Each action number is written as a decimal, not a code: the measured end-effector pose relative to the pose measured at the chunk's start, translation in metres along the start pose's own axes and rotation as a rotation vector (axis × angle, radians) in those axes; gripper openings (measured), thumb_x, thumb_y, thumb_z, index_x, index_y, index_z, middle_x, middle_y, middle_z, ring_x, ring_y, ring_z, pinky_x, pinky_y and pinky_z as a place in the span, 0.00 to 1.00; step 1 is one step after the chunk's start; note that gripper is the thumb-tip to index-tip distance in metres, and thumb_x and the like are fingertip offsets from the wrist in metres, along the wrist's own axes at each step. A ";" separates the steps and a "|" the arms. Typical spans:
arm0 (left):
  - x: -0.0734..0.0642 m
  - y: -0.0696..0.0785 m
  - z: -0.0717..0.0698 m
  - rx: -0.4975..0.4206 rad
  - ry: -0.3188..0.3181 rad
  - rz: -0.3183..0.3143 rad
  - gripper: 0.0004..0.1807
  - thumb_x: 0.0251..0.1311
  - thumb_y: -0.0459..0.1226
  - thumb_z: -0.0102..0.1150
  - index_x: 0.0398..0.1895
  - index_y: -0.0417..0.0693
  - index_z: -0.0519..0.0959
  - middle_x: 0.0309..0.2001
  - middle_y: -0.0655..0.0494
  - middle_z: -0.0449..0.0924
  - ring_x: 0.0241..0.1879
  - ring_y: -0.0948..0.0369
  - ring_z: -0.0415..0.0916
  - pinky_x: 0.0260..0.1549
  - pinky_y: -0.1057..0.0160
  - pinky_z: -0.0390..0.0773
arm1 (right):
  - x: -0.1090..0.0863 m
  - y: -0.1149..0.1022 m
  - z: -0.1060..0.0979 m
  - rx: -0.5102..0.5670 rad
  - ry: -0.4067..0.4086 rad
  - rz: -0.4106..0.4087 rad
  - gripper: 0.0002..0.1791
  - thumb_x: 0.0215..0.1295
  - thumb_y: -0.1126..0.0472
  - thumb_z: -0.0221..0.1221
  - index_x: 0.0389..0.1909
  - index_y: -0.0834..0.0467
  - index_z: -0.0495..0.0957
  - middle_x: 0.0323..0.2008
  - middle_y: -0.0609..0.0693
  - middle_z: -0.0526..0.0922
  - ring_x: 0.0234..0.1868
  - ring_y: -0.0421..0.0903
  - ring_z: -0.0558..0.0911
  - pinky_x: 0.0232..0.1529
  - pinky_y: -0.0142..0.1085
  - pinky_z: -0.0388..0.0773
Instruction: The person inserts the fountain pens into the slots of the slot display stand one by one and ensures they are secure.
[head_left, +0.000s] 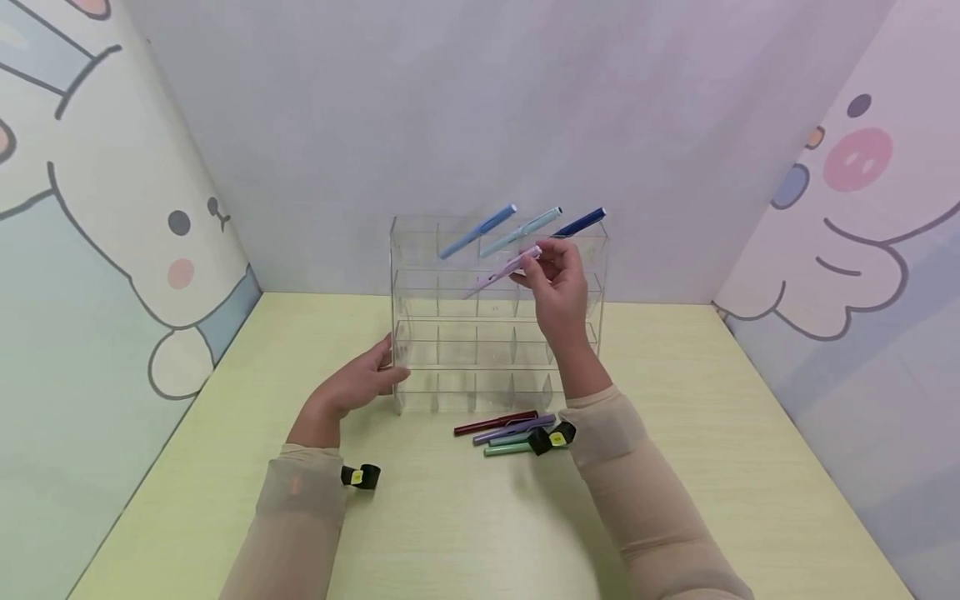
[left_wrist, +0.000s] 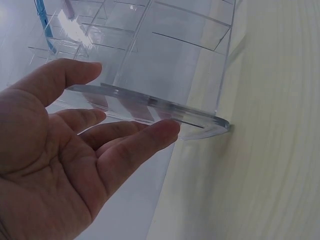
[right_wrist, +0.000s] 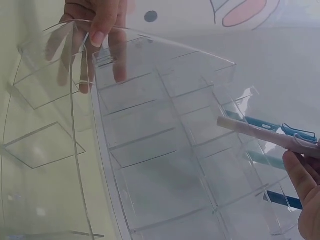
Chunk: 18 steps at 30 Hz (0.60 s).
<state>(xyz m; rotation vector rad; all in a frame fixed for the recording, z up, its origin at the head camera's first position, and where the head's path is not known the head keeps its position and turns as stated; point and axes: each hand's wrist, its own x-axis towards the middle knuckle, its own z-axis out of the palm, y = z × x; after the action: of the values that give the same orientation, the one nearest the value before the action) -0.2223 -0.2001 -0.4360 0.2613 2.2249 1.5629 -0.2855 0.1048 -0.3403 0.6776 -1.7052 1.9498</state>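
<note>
A clear acrylic pen rack (head_left: 457,368) with rows of small compartments stands upright on the table. My right hand (head_left: 561,292) pinches a light purple pen (head_left: 495,277) between thumb and fingers, tilted in front of the upper rows. The pen's lower end (right_wrist: 225,122) points toward the rack in the right wrist view; whether it touches is hard to tell. My left hand (head_left: 358,385) grips the rack's left side panel (left_wrist: 150,102), thumb on one face and fingers on the other. In the top row lean a light blue pen (head_left: 480,230), a pale mint pen (head_left: 522,232) and a navy pen (head_left: 583,222).
In front of the rack lie a dark red pen (head_left: 495,423), a purple pen (head_left: 513,429) and green pens (head_left: 506,449), partly covered by the right wrist's black strap (head_left: 551,438). A pale wall (head_left: 480,108) rises behind, with cartoon-printed panels at both sides.
</note>
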 end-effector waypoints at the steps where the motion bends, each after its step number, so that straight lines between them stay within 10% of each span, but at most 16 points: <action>1: 0.000 0.000 0.000 0.002 0.001 0.000 0.46 0.71 0.49 0.52 0.79 0.69 0.32 0.79 0.49 0.41 0.71 0.47 0.60 0.67 0.42 0.63 | 0.000 0.000 0.000 -0.002 0.000 0.004 0.15 0.68 0.67 0.59 0.53 0.64 0.70 0.44 0.63 0.79 0.41 0.48 0.85 0.43 0.42 0.85; 18: 0.002 -0.001 0.001 -0.008 -0.005 0.012 0.46 0.71 0.48 0.52 0.79 0.67 0.32 0.79 0.47 0.41 0.71 0.46 0.61 0.67 0.41 0.63 | -0.006 0.003 0.002 -0.158 -0.071 0.051 0.16 0.69 0.64 0.59 0.52 0.70 0.73 0.43 0.62 0.82 0.42 0.44 0.84 0.46 0.37 0.84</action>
<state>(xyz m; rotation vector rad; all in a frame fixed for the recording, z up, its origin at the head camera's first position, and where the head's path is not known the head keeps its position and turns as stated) -0.2235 -0.1990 -0.4376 0.2760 2.2165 1.5759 -0.2826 0.1022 -0.3465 0.6578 -1.9138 1.8200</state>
